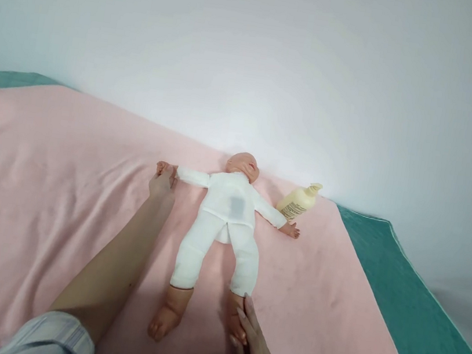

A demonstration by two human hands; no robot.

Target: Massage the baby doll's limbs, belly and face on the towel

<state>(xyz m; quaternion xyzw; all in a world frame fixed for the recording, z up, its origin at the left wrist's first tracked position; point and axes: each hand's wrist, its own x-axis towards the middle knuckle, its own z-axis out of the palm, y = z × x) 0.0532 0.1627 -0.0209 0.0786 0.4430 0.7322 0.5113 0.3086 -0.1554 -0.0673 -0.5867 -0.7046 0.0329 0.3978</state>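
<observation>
A baby doll [233,200] with a white cloth body lies on its back on a pink blanket [310,304], arms spread and legs apart. My left hand [163,183] is closed round the doll's hand at the left, at the end of its outstretched arm. At the bottom, my right hand [254,346] rests against the outer side of the doll's right-side foot [235,317], fingers extended. The doll's other foot [170,313] lies untouched on the blanket.
A pale yellow pump bottle [298,202] leans on its side beside the doll's arm at the right. Green cloth [416,302] shows under the blanket. Behind rises a white wall [253,56]. Folds run across the blanket's left part.
</observation>
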